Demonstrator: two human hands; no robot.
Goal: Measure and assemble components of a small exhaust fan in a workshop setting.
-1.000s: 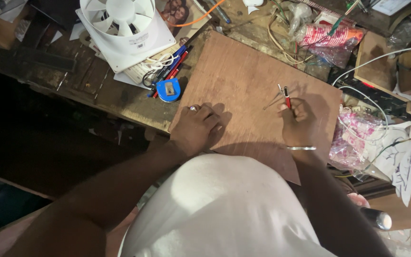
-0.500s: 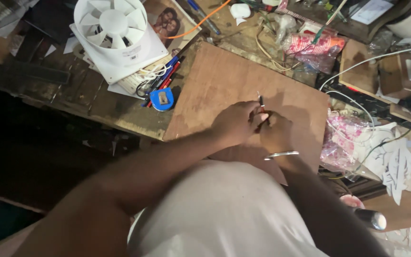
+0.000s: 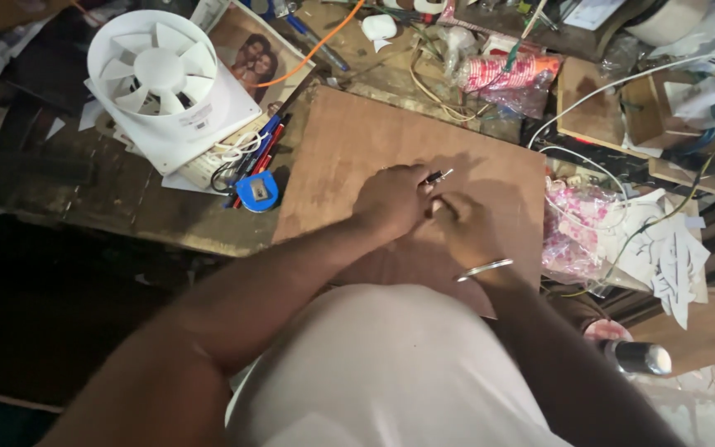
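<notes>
Right now both hands meet over the middle of a brown plywood board [image 3: 349, 157] that lies flat on a cluttered wooden workbench [image 3: 126, 207]. The left hand [image 3: 392, 203] is curled narrow around a small dark pen-like tool [image 3: 435, 176], whose pale tip pokes out past the fingers toward the far right; the tool sits just above the board, near its centre. The right hand [image 3: 467, 230], with a thin metal bangle [image 3: 483, 270] at the wrist, lies touching the left hand's fingers; its fingers are folded in, and whether they pinch anything cannot be told.

Left of the board, a white square exhaust fan [image 3: 163, 79] rests on papers, and a printed photograph [image 3: 260, 58] lies partly under it. Between fan and board lie a bunch of red and blue pens [image 3: 262, 153] and a blue tape measure [image 3: 256, 190], just beside the board's left edge. An orange wire [image 3: 316, 50] curves across the top.

As for containers, a clear plastic bag [image 3: 573, 232] with pink and white contents, too blurred to name, sits touching the board's right edge. Another clear bag [image 3: 506, 79] with red-patterned stuff lies behind the board's far edge. An open brown cardboard box [image 3: 597, 108] at the far right has wires running across it. White paper cutouts [image 3: 672, 257] lie beside the pink bag.
</notes>
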